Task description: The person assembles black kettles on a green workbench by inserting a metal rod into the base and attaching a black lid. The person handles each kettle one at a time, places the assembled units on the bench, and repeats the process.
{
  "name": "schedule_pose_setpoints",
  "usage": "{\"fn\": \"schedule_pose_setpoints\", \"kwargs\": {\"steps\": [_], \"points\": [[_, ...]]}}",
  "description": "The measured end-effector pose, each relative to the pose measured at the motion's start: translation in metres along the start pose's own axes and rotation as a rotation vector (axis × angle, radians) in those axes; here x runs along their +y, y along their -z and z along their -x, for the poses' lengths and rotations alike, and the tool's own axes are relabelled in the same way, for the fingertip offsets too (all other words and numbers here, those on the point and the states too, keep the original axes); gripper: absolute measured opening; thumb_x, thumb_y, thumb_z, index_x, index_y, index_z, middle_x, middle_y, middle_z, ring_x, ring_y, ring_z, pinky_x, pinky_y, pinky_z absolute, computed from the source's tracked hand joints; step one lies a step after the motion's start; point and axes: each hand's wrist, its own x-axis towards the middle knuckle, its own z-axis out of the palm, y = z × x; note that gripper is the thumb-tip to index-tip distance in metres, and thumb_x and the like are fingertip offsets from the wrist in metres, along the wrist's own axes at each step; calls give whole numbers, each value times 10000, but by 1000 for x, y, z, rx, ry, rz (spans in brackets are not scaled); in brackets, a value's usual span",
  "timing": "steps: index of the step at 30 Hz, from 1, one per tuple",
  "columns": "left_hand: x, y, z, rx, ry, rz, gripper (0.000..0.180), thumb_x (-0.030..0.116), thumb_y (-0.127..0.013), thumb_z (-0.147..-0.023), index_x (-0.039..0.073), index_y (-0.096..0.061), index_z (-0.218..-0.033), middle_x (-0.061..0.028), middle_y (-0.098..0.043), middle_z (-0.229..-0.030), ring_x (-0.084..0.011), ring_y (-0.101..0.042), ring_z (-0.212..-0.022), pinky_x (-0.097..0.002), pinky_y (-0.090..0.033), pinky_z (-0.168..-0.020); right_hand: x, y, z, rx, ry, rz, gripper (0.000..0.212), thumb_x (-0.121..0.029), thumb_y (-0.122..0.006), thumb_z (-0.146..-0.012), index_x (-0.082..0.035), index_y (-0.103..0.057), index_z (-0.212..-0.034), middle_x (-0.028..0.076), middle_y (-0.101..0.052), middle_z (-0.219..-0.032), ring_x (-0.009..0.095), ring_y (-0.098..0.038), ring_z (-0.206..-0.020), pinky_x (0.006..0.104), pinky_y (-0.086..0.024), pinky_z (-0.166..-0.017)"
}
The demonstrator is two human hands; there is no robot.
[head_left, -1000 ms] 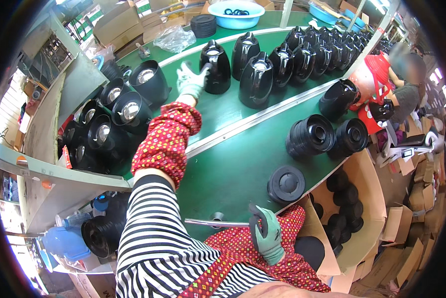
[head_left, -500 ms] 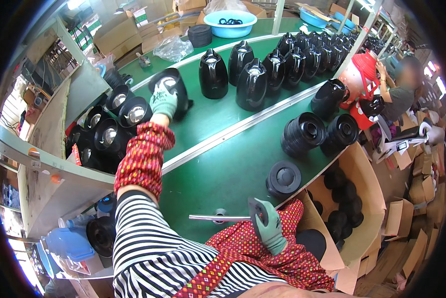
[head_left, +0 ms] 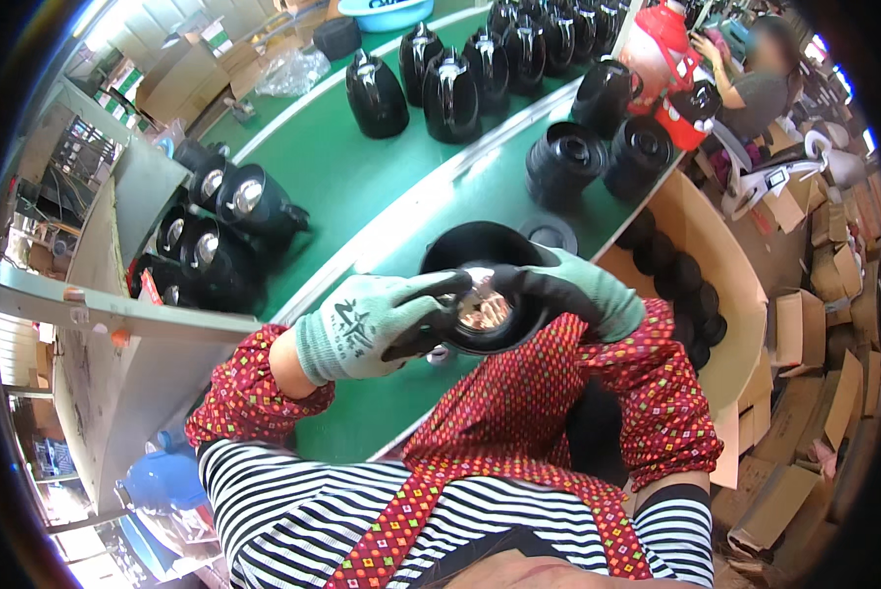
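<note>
Gripping a black vacuum jug between the green-gloved left hand and right hand. Clamped on its wall from left and right, with dark fingers bent in over the rim, close to the shiny silver liner. Held at the near side of the green worktable, with its wide round mouth tilted upward.

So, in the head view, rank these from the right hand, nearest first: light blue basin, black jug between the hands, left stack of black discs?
1. Black jug: touching the right hand, toward its left.
2. Left stack of black discs: ahead, on the green table.
3. Light blue basin: ahead, far left.
</note>
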Motion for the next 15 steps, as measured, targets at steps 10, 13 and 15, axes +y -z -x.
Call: {"fn": "schedule_pose_setpoints", "kwargs": {"steps": [10,13,15], "points": [[-29,-136,51,504,397,1242,1158,176,-893,-850,62,-123,-1708,-162,-219,-1756,-329,-352,-1559,-491,-358,-1236,141,12,129,233,371,-524,517,-324,-611,-1076,38,-570,-1443,154,-678,-1374,249,-670,-1233,391,-546,-1054],[-16,-164,43,406,196,1184,1228,265,-907,-839,80,-65,-1714,-177,-187,-1761,-353,-287,-1591,-507,-328,-1257,168,0,136,327,406,-305,449,-301,-580,-1089,34,-611,-1386,155,-701,-1318,254,-703,-1139,391,-589,-977],[-11,-178,39,499,85,1130,1155,267,-855,-895,85,-60,-1713,-191,-197,-1751,-367,-288,-1588,-520,-375,-1239,160,-14,127,254,242,-385,455,-342,-604,-1090,18,-630,-1367,127,-714,-1279,227,-712,-1085,369,-591,-942]]}}
